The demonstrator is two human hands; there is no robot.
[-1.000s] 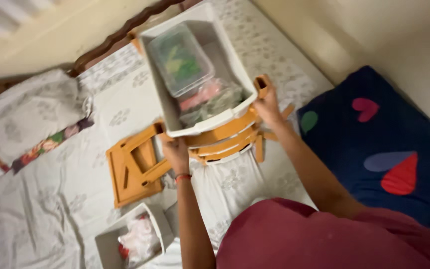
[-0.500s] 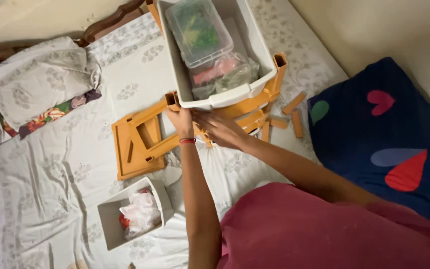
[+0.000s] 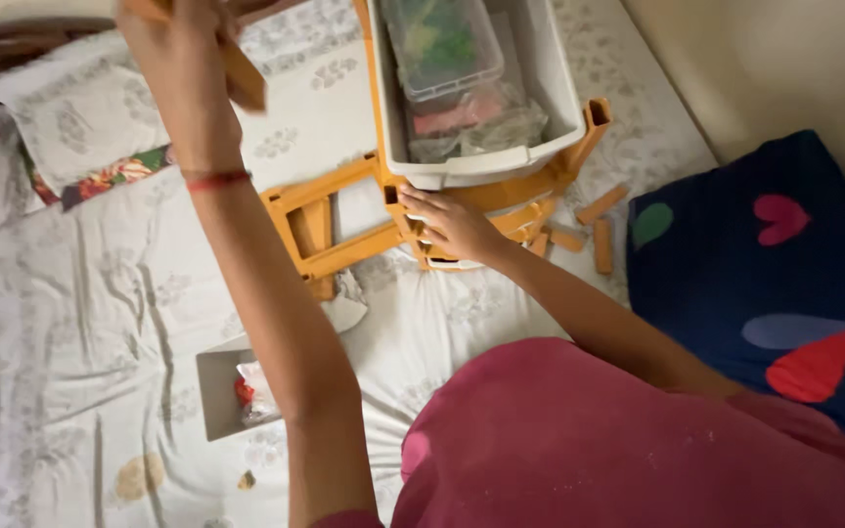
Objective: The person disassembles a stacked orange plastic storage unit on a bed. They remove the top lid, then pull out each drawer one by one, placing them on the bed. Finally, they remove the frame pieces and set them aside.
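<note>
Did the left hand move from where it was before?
Yes. The left hand was down at the orange frame by the white drawer; now it is raised far above the frame, holding an orange piece.

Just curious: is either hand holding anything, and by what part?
The left hand grips an orange plastic piece by its upper end. The right hand rests on the orange frame; a grip cannot be told.
</note>
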